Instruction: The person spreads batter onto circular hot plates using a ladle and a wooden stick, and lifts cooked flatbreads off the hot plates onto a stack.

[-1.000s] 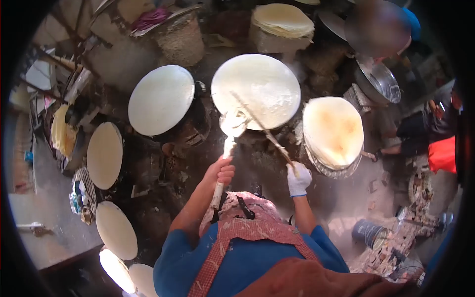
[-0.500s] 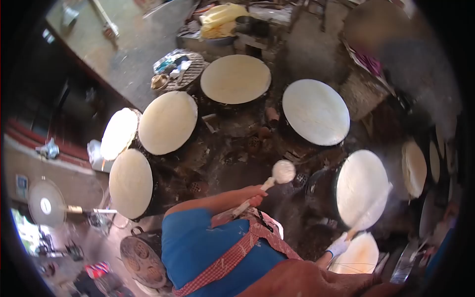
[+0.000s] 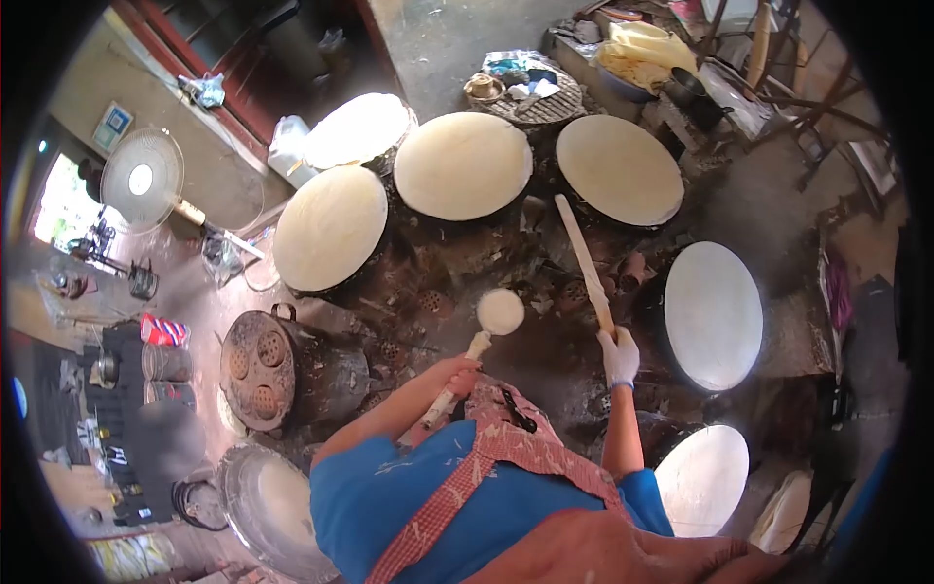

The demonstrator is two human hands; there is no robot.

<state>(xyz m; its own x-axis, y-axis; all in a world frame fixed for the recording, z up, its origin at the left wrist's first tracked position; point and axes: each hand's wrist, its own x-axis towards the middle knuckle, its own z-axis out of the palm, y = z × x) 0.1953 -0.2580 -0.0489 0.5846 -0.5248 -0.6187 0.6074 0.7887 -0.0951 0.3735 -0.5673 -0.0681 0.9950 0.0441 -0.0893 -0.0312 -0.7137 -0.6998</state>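
Observation:
My left hand [image 3: 461, 374] is wrapped round the handle of a ladle [image 3: 501, 311], whose round bowl shows pale batter. My right hand [image 3: 619, 356], in a white glove, grips a long flat wooden spatula [image 3: 581, 255] that points up and away from me. Its tip is near the far round griddles and apart from the pale sheets on them. Around both hands stand large griddles covered by thin round pancakes: one at left [image 3: 331, 229], one at back centre [image 3: 463, 166], one at back right [image 3: 620, 170], one at right [image 3: 713, 315] and one at lower right [image 3: 703, 481].
To the left is a stove lid with holes [image 3: 258, 372], and below it a large basin of pale batter [image 3: 268, 506]. A standing fan [image 3: 142, 181] is at far left. At the back are a round wire rack [image 3: 533, 98] and a basin with yellow cloth or plastic [image 3: 637, 54].
The view has turned left, so the griddles appear shifted right. My right hand has brought the spatula from the right-hand griddle to the middle. The ladle stays in my left hand.

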